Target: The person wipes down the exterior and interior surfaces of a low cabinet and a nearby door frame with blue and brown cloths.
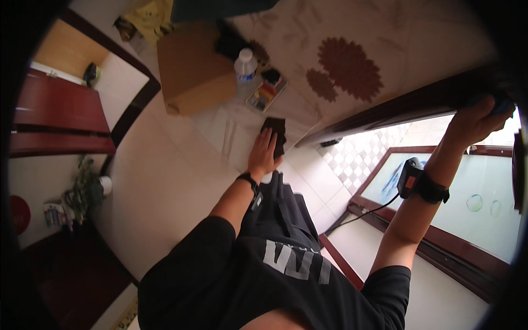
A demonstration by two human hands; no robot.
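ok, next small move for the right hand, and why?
I'd probably slide the right hand slightly along the dark frame: it's closed around a blue item near that frame's end, though contact is too dark to confirm. The left hand is on a dark brown piece.

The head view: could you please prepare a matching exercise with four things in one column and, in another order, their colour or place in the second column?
1. Bottle
2. Box
3. Plant
4. Right hand

A. Green, in the left part of the picture
B. Near the right edge of the picture
C. Clear, with a white cap
D. Plain brown, just left of the bottle

Pairs: 1-C, 2-D, 3-A, 4-B
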